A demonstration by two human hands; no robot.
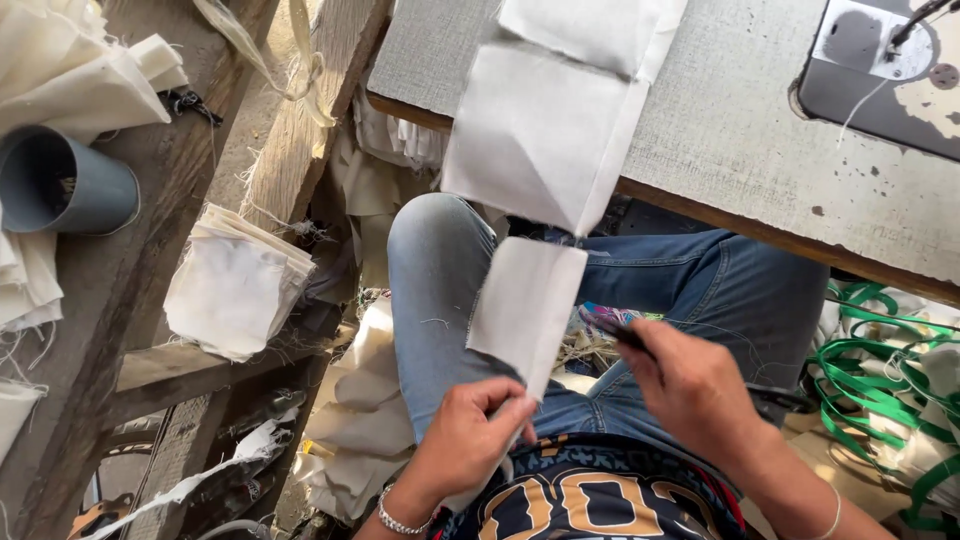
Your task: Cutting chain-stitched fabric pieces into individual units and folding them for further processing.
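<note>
White fabric pieces (530, 300), joined in a chain by thread, hang from the edge of the grey tabletop (720, 130) down over the person's lap in blue jeans (440, 290). The left hand (470, 435) pinches the lowest piece at its bottom edge. The right hand (690, 385) is closed around a small dark tool (620, 333) just beside that piece. A sewing machine base (890, 70) sits at the tabletop's far corner. Left of the lap, a stack of cut white cloth (235, 285) rests on a rough wooden bench (120, 300) near a grey pipe section (60, 185). Green strapping (880, 370) lies at the right.
</note>
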